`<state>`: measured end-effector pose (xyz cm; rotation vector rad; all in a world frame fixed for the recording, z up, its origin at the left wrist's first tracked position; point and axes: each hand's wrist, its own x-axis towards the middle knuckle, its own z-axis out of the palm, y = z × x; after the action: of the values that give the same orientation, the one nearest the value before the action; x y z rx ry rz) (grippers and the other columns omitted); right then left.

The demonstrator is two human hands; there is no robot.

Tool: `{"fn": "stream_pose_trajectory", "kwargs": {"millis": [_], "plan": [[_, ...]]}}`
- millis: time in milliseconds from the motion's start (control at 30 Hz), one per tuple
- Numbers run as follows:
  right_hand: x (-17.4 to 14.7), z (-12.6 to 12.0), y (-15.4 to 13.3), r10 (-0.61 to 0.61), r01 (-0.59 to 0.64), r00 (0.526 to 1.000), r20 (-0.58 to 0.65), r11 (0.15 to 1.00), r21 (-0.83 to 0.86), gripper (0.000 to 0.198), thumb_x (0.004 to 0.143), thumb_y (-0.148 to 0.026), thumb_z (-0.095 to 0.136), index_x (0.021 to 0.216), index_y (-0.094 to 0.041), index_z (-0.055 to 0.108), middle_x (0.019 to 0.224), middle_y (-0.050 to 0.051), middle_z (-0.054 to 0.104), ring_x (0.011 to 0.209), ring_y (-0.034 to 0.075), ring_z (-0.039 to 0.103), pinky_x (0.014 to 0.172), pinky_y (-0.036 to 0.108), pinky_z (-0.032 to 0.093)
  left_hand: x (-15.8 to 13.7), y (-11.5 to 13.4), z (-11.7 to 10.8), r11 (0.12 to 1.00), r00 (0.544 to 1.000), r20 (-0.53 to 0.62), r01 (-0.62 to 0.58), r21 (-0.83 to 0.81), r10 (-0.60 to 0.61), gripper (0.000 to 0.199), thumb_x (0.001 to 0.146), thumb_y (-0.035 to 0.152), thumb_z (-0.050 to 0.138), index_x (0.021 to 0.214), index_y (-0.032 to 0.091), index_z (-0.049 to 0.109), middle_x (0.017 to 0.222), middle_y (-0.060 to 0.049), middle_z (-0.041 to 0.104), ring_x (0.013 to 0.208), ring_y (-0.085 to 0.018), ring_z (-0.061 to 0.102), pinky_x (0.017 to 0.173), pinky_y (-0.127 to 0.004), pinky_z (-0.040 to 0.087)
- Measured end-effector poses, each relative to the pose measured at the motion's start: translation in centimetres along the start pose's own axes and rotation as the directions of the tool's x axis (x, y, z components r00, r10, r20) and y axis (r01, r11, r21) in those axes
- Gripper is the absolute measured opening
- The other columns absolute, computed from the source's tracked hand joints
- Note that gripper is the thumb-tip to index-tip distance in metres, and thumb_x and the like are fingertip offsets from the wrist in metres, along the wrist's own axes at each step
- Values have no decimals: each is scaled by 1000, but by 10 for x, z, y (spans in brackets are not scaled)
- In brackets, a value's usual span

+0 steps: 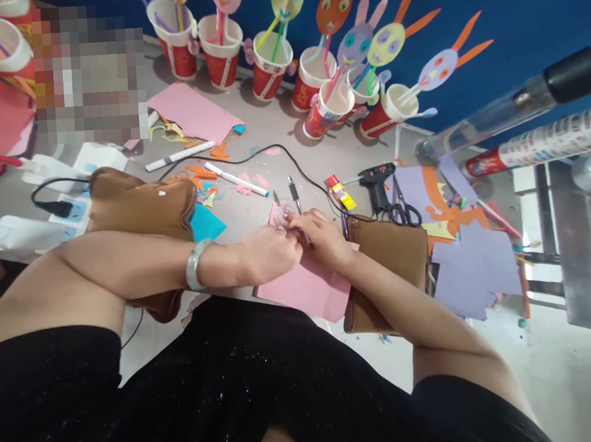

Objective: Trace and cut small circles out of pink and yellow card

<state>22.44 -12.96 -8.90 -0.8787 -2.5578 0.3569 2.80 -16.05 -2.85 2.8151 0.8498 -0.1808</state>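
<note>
My left hand (pixel 270 254), with a pale bangle (pixel 193 266) on the wrist, is closed, its fingertips meeting those of my right hand. My right hand (pixel 326 238) is also closed, its fingers bent in a pinch. A small clear round object (pixel 284 215) shows at the fingertips; its kind and which hand grips it are unclear. Under both hands lies a sheet of pink paper (pixel 304 290). A dark pen (pixel 294 193) lies just beyond the fingers, its lower part hidden by them.
Red paper cups (pixel 272 72) with animal faces on straws line the back. A glue gun (pixel 376 183) and scissors (pixel 405 213) lie right, by purple paper (pixel 471 263). Brown cushions (pixel 139 204) flank my hands. White markers (pixel 235 178), scraps and a black cable (pixel 302 160) lie beyond.
</note>
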Motion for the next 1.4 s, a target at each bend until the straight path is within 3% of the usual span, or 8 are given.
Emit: {"fn": "stream_pose_trajectory", "kwargs": {"millis": [133, 333, 567, 733, 933, 1100, 1267, 1400], "plan": [[-9, 13, -5, 69, -61, 979, -194, 997, 45, 15, 99, -14, 55, 110, -24, 57, 85, 5, 67, 75, 21, 57, 68, 34, 47, 2, -29, -23, 943, 942, 112, 326, -67, -318, 25, 100, 19, 53, 96, 7, 76, 95, -17, 77, 87, -28, 74, 69, -34, 48], [-12, 17, -9, 76, -86, 964, -254, 996, -28, 8, 100, -20, 61, 103, -24, 56, 80, 4, 62, 71, 21, 57, 60, 33, 41, 3, -44, -16, 902, 965, 83, 263, -343, -250, 34, 95, 31, 63, 119, 7, 62, 112, -16, 73, 95, -22, 70, 79, -31, 50], [-11, 15, -11, 126, -132, 958, -256, 991, -4, 8, 99, -17, 57, 100, -24, 54, 78, 2, 59, 67, 19, 55, 60, 32, 42, 21, -53, 4, 493, 903, 72, 296, -818, -423, 32, 80, 12, 63, 108, 17, 49, 105, -8, 69, 78, -12, 64, 67, -25, 50], [-9, 13, -12, 110, -110, 953, -281, 994, 16, 10, 99, -16, 59, 98, -24, 53, 78, 2, 58, 66, 18, 54, 59, 31, 40, 23, -58, 11, 181, 873, 238, 340, -923, -426, 69, 81, 15, 64, 143, 13, 36, 106, -8, 72, 81, -14, 67, 68, -28, 53], [-9, 16, -11, 129, -130, 960, -249, 991, 14, 8, 100, -17, 57, 99, -24, 54, 79, 2, 61, 68, 18, 56, 61, 31, 42, 23, -68, 3, 481, 884, 161, 382, -789, -439, 81, 81, 21, 68, 153, 5, 36, 74, 3, 62, 74, -17, 64, 67, -28, 48], [-9, 16, -11, 109, -112, 962, -249, 994, 2, 6, 101, -20, 57, 101, -25, 54, 79, 2, 61, 69, 19, 57, 61, 32, 42, 15, -65, -9, 807, 886, 103, 456, -376, -452, 70, 91, 21, 58, 156, 6, 38, 104, -13, 74, 103, -29, 73, 86, -37, 52], [-10, 17, -11, 129, -124, 965, -230, 992, 33, 7, 100, -20, 58, 102, -25, 54, 80, 3, 61, 71, 19, 58, 63, 32, 43, 7, -44, -19, 901, 897, 131, 430, -50, -421, 48, 99, 7, 33, 141, 8, 56, 101, -18, 77, 96, -32, 75, 79, -39, 51], [-10, 16, -8, 131, -119, 968, -213, 991, 66, 12, 97, -17, 59, 106, -25, 57, 82, 4, 65, 74, 22, 60, 66, 35, 46, 4, -20, -13, 972, 951, 244, 218, -86, -192, 36, 96, 3, 42, 109, 11, 74, 89, -13, 78, 81, -26, 75, 70, -33, 47]]}}
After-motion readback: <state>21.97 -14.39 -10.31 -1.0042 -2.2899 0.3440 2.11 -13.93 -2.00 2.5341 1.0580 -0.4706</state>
